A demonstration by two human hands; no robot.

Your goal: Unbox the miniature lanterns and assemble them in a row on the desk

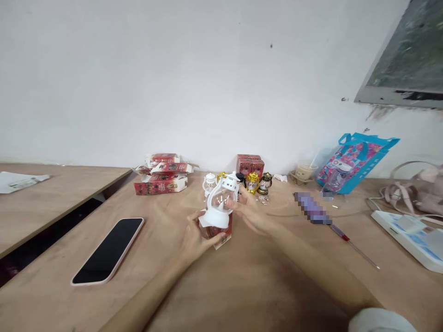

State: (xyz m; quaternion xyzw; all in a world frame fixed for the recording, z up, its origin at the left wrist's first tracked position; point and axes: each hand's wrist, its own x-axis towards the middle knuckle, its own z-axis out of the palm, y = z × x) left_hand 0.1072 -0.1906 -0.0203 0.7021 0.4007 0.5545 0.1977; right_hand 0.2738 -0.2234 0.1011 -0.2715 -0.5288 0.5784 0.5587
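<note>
At the centre of the frame my left hand (197, 237) cups a small red printed cardboard box (221, 235) from below, fingers curled around it, while my right hand (251, 213) pinches the small white plastic lantern with a clear globe (221, 203), which sits tilted in the box's mouth. Just behind stand more little lanterns (258, 183). A pink-cased phone (109, 250) lies on the wooden desk (242, 286) at lower left, flattened red boxes (162, 177) beyond.

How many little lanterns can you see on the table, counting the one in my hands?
4: a white lantern held in both hands, a small white one behind it, then a gold one and a black one to its right. More may hide behind the held one.
</note>
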